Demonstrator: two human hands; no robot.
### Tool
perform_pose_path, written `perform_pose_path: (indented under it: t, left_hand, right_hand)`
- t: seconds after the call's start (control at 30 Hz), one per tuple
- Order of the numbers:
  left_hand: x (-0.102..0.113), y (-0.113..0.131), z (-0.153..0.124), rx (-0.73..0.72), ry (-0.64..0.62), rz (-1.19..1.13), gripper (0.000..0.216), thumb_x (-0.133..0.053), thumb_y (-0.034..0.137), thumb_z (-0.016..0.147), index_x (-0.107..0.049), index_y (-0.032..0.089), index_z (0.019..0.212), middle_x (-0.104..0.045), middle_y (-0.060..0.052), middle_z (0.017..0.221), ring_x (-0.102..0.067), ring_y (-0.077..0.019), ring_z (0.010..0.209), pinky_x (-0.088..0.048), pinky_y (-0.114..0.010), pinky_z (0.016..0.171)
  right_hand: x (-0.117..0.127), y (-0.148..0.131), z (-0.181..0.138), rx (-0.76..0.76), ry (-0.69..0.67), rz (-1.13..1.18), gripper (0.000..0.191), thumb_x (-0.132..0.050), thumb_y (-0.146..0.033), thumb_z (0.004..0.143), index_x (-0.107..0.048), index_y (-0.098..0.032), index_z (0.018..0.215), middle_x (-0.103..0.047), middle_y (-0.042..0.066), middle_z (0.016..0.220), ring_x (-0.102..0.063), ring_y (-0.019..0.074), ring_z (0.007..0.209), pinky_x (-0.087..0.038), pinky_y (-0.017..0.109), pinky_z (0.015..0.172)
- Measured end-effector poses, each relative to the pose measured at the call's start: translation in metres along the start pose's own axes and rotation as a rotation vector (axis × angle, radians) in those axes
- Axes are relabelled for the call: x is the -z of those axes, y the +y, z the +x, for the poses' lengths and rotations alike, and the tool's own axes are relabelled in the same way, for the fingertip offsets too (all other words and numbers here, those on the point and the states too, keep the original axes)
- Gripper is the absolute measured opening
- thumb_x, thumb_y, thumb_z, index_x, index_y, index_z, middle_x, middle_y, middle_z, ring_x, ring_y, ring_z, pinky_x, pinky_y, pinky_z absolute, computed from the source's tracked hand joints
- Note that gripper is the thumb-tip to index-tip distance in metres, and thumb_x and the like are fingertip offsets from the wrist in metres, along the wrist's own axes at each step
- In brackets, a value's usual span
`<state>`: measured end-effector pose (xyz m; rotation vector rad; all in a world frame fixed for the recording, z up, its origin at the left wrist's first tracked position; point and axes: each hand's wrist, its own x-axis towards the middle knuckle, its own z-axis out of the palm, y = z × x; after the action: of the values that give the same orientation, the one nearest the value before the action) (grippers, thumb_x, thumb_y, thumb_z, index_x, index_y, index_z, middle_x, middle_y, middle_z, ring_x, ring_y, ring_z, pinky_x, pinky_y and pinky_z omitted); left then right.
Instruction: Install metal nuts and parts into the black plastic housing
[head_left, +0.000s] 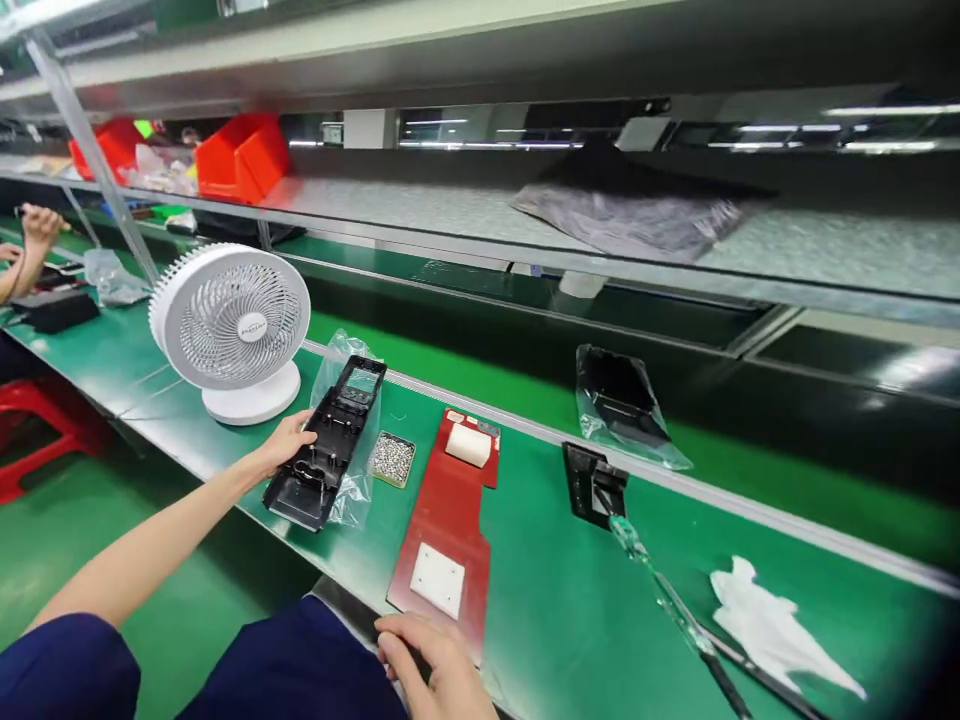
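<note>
My left hand (289, 440) reaches out and grips the left edge of a long black plastic housing (330, 445) that lies partly on a clear plastic bag (352, 480) on the green bench. My right hand (431, 660) rests near the bench's front edge, fingers curled, beside the near end of a dark red fixture plate (450, 510). What, if anything, its fingers hold is hidden. The plate carries a white square pad (437, 580) and a white block (469, 444). A small tray of screws (393, 459) sits between the housing and the plate.
A white desk fan (232, 325) stands left of the housing. To the right lie a small black part (595, 487), a clear-handled screwdriver (660, 585), a white cloth (780, 625) and a bagged black housing (622, 405). Red bins (244, 155) sit on the shelf. Another person's hands (34, 235) work far left.
</note>
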<state>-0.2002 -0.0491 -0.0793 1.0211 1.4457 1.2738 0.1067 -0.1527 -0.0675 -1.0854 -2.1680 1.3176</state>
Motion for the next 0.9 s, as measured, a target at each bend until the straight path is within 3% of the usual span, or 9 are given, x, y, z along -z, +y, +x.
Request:
perform_pose_path:
  t: [0.13,0.23,0.37,0.43,0.53,0.63,0.73,0.9]
  left_hand:
    - [0.023,-0.028,0.006,0.001,0.061,0.037,0.058,-0.058,0.036,0.057,-0.055,0.009,0.108,-0.063,-0.009,0.104,-0.059,-0.0225,0.097,-0.046,-0.033,0.086]
    - [0.040,-0.045,0.008,0.005,0.210,0.113,0.056,-0.056,0.041,0.064,-0.055,0.010,0.111,-0.061,-0.011,0.105,-0.058,-0.0237,0.095,-0.045,-0.040,0.090]
    - [0.058,-0.060,-0.010,-0.067,0.382,0.196,0.049,-0.052,0.040,0.075,-0.052,0.013,0.115,-0.055,-0.011,0.116,-0.054,-0.0213,0.101,-0.042,-0.040,0.095]
    - [0.065,-0.067,-0.022,-0.115,0.418,0.254,0.041,-0.049,0.037,0.080,-0.052,0.015,0.114,-0.055,-0.010,0.117,-0.053,-0.0188,0.105,-0.041,-0.037,0.097]
    - [0.073,-0.077,-0.034,-0.109,0.404,0.288,0.032,-0.045,0.033,0.085,-0.053,0.016,0.111,-0.060,-0.008,0.108,-0.057,-0.0166,0.099,-0.045,-0.035,0.093]
    - [0.081,-0.084,-0.033,-0.090,0.346,0.283,0.031,-0.045,0.032,0.086,-0.052,0.016,0.112,-0.062,-0.008,0.104,-0.058,-0.0159,0.096,-0.046,-0.034,0.090]
    - [0.090,-0.082,-0.023,-0.088,0.272,0.306,0.035,-0.045,0.033,0.086,-0.050,0.015,0.115,-0.063,-0.008,0.102,-0.059,-0.0155,0.092,-0.047,-0.033,0.087]
    - [0.097,-0.069,-0.009,-0.066,0.123,0.413,0.038,-0.042,0.034,0.087,-0.049,0.015,0.119,-0.063,-0.006,0.099,-0.055,-0.0124,0.077,-0.046,-0.028,0.074]
  right_hand:
    - [0.023,-0.001,0.036,-0.009,-0.018,-0.172,0.040,-0.034,-0.043,0.098,-0.066,-0.018,0.098,-0.060,0.005,0.095,-0.054,0.0200,0.091,-0.040,0.029,0.088]
    - [0.035,-0.003,0.083,0.058,-0.040,-0.320,0.039,-0.033,-0.033,0.099,-0.066,-0.014,0.099,-0.060,0.005,0.094,-0.057,0.0191,0.086,-0.043,0.029,0.083]
    - [0.031,-0.015,0.163,0.147,-0.108,-0.704,0.023,-0.042,-0.011,0.095,-0.065,-0.015,0.097,-0.061,0.000,0.090,-0.058,0.0135,0.081,-0.047,0.023,0.076]
    - [0.022,-0.026,0.202,0.149,-0.134,-0.835,0.020,-0.047,-0.007,0.094,-0.063,-0.014,0.105,-0.059,0.001,0.097,-0.056,0.0138,0.088,-0.047,0.023,0.081]
    - [0.002,-0.041,0.252,0.146,-0.166,-0.934,0.028,-0.045,-0.011,0.096,-0.053,-0.011,0.122,-0.055,0.006,0.105,-0.052,0.0206,0.096,-0.044,0.034,0.088]
    - [-0.020,-0.050,0.283,0.135,-0.250,-1.033,0.021,-0.048,-0.014,0.095,-0.058,-0.011,0.113,-0.055,0.008,0.100,-0.049,0.0258,0.094,-0.043,0.040,0.085]
    - [-0.038,-0.051,0.297,0.100,-0.328,-1.102,0.012,-0.052,-0.010,0.091,-0.062,-0.007,0.095,-0.054,0.012,0.096,-0.048,0.0284,0.096,-0.041,0.040,0.085]
    - [-0.047,-0.051,0.300,0.063,-0.390,-1.142,0.016,-0.048,0.000,0.086,-0.062,-0.005,0.092,-0.054,0.014,0.094,-0.046,0.0278,0.097,-0.037,0.039,0.087]
